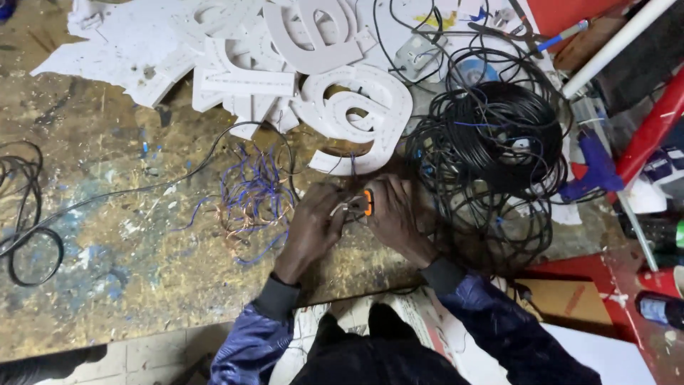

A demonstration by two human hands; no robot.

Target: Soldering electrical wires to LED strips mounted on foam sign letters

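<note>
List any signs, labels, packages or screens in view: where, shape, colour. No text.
White sign letters: pile at top centre of the bench, flat cut-out shapes, the nearest a rounded spiral form dotted with small holes.
Labelled bottle: right edge, dark, lying on the red surface, pale label.
Screens: none.

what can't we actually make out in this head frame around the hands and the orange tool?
- Orange tool: head view, mostly covered by the right hand; its type and tip are hidden.
- Wire between the hands: too thin and blurred to tell its state; the left hand covers part.
- Black cable coil: ends lost in the tangle.
- Loose blue and copper strands: too fine to count.
- Black loop: cut off by the left edge.
</note>
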